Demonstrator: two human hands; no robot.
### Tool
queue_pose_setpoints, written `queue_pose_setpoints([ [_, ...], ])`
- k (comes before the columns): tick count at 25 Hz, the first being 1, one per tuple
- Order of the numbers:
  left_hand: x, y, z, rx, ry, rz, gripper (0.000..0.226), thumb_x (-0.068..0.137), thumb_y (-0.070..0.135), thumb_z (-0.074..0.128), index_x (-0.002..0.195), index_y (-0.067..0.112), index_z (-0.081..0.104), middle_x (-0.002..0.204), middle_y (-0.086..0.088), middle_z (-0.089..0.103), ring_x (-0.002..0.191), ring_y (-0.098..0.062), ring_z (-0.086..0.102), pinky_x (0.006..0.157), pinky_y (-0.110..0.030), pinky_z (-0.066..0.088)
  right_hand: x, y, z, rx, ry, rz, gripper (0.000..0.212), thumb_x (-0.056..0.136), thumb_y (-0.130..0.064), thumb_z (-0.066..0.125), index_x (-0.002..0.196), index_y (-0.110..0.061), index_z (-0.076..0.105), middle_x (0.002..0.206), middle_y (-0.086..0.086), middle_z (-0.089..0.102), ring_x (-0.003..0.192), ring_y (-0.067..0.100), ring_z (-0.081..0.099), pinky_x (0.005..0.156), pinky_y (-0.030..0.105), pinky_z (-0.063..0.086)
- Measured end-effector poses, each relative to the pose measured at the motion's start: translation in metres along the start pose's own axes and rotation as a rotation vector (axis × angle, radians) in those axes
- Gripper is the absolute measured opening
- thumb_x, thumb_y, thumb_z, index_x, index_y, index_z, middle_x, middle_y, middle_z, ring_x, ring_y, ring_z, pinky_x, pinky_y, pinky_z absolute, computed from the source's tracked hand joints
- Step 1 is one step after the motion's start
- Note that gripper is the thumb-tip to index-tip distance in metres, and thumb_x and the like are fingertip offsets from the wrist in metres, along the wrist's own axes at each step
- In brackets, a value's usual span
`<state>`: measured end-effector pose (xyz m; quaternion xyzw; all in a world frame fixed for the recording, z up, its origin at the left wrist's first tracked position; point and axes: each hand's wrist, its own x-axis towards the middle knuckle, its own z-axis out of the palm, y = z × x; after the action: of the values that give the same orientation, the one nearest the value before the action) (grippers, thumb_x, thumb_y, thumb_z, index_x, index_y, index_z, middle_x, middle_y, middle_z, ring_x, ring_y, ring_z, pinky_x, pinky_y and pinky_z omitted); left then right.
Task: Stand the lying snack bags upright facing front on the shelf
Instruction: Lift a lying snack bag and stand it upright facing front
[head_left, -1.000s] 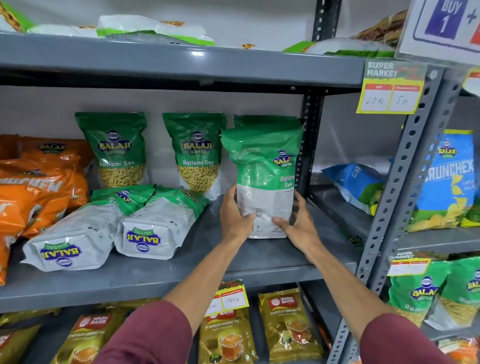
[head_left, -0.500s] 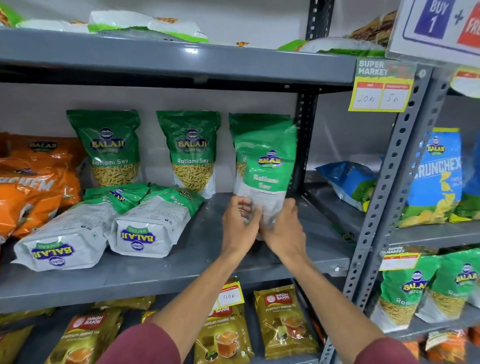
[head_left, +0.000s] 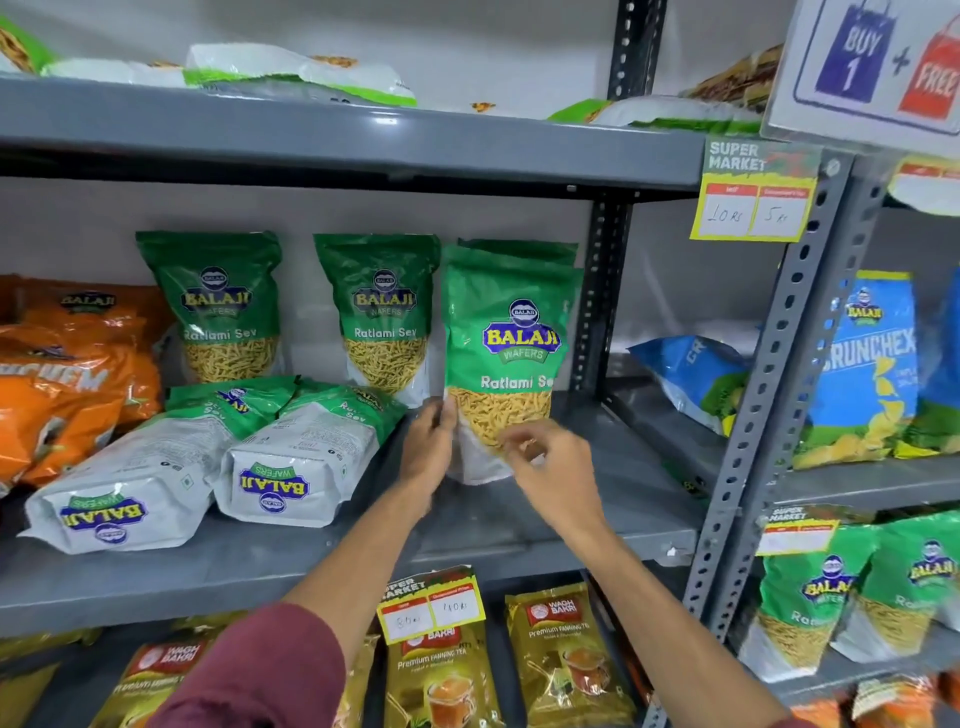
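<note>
A green Balaji Ratlami Sev bag (head_left: 511, 353) stands upright with its front facing me, at the right end of the grey middle shelf (head_left: 519, 525). My left hand (head_left: 428, 452) grips its lower left edge. My right hand (head_left: 553, 467) pinches its lower front. Another green bag (head_left: 519, 249) peeks out behind it. Two more green bags (head_left: 218, 306) (head_left: 382, 312) stand upright at the back. Two bags (head_left: 140, 483) (head_left: 306, 457) lie flat on the shelf to the left, white bottoms toward me.
Orange snack bags (head_left: 62, 384) pile up at the shelf's left end. A perforated steel post (head_left: 597, 291) stands just right of the held bag. Blue Crunchex bags (head_left: 867, 364) fill the neighbouring rack. Tea packets (head_left: 561, 654) and a price tag (head_left: 431, 603) sit below.
The held bag has turned from showing its side to showing its front and has moved back toward the rear row. Both hands have shifted to its lower part.
</note>
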<state>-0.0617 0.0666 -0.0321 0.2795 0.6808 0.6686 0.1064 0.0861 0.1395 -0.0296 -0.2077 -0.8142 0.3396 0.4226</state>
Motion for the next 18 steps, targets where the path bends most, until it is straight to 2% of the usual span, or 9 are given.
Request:
queue_pose_setpoints([
  [2,0.006,0.004,0.002,0.042,-0.002,-0.041,0.044,0.105,0.04,0.039,0.121,0.009,0.066,0.117,-0.005,0.069,0.105,-0.021,0.061,0.081,-0.026,0.044,0.011,0.011,-0.011,0.026,0.159,0.117,0.038,0.085,-0.016,0.075,0.121,-0.024,0.064,0.127,0.002,0.059,0.103,0.012,0.063,0.093,0.031,0.054],
  [4,0.009,0.008,0.007,0.153,0.006,-0.057,0.051,0.106,0.042,0.034,0.119,0.004,0.066,0.12,-0.011,0.069,0.107,-0.026,0.062,0.088,-0.032,0.046,0.021,0.022,-0.018,0.088,0.074,0.262,0.062,0.09,-0.017,0.074,0.144,-0.017,0.043,0.145,0.007,0.048,0.128,0.023,0.054,0.111,0.044,0.045],
  [5,0.01,0.01,0.01,0.205,0.01,-0.048,0.053,0.106,0.042,0.032,0.117,0.004,0.066,0.12,-0.013,0.069,0.108,-0.029,0.062,0.087,-0.033,0.046,0.024,0.026,-0.02,0.132,0.004,0.326,0.063,0.094,-0.018,0.069,0.148,-0.016,0.036,0.148,0.007,0.05,0.134,0.025,0.053,0.114,0.047,0.042],
  [8,0.009,0.006,0.016,0.285,0.015,0.01,0.045,0.106,0.037,0.035,0.114,0.006,0.067,0.114,-0.014,0.07,0.1,-0.029,0.061,0.074,-0.028,0.041,0.026,0.034,-0.02,0.111,-0.142,0.43,0.044,0.104,-0.028,0.051,0.146,-0.023,0.04,0.142,0.002,0.062,0.135,0.025,0.055,0.115,0.047,0.041],
  [10,0.005,0.003,0.018,0.29,0.021,0.03,0.038,0.106,0.031,0.038,0.112,0.008,0.068,0.104,-0.008,0.07,0.091,-0.022,0.059,0.058,-0.019,0.037,0.027,0.037,-0.022,0.092,-0.139,0.442,0.041,0.106,-0.03,0.047,0.146,-0.025,0.042,0.142,0.001,0.062,0.136,0.026,0.053,0.116,0.047,0.04],
  [12,-0.001,0.004,0.019,0.301,0.019,0.031,0.038,0.106,0.031,0.038,0.113,0.01,0.069,0.096,0.0,0.065,0.089,-0.02,0.059,0.054,-0.01,0.032,0.026,0.039,-0.023,0.072,-0.142,0.435,0.041,0.106,-0.03,0.044,0.147,-0.025,0.041,0.143,0.001,0.061,0.138,0.027,0.05,0.117,0.049,0.038],
  [14,-0.006,0.004,0.02,0.299,-0.006,0.038,0.038,0.106,0.031,0.038,0.112,0.011,0.069,0.099,-0.002,0.068,0.094,-0.022,0.062,0.062,-0.016,0.04,0.024,0.04,-0.025,0.062,-0.133,0.434,0.042,0.107,-0.028,0.042,0.149,-0.025,0.04,0.143,0.002,0.061,0.138,0.027,0.05,0.115,0.042,0.038],
  [16,-0.012,0.005,0.021,0.303,-0.039,0.057,0.038,0.106,0.032,0.037,0.11,0.01,0.068,0.107,-0.01,0.072,0.103,-0.028,0.064,0.077,-0.029,0.047,0.019,0.041,-0.029,0.058,-0.114,0.424,0.042,0.107,-0.026,0.042,0.149,-0.023,0.04,0.142,0.003,0.062,0.136,0.026,0.053,0.104,0.031,0.037],
  [18,-0.02,0.007,0.023,0.317,-0.062,0.066,0.039,0.106,0.032,0.036,0.112,0.009,0.067,0.112,-0.013,0.072,0.108,-0.031,0.063,0.086,-0.036,0.049,0.014,0.041,-0.034,0.051,-0.096,0.411,0.042,0.108,-0.025,0.041,0.149,-0.021,0.041,0.143,0.003,0.061,0.136,0.026,0.053,0.098,0.029,0.035],
])
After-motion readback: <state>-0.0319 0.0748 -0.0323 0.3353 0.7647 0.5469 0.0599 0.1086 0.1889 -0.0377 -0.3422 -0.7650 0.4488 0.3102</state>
